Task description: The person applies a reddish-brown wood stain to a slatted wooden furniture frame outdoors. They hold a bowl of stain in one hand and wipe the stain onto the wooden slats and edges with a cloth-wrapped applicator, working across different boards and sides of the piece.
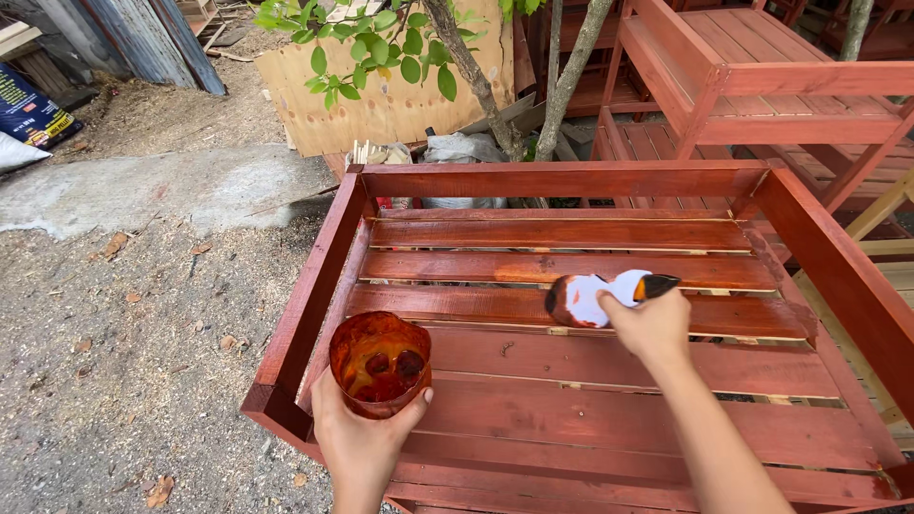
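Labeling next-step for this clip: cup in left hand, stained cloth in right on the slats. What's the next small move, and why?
Probably draw the right hand and its cloth along the slat it rests on. The cloth already lies on that board and looks loaded with stain, and the left hand holds the cup clear, so no dip seems needed yet.

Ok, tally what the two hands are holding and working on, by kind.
Stain-smeared cup, in the left hand: 1
White rag, in the right hand: 1
Slatted wooden frame stained red-brown, under the rag: 1
Total: 3
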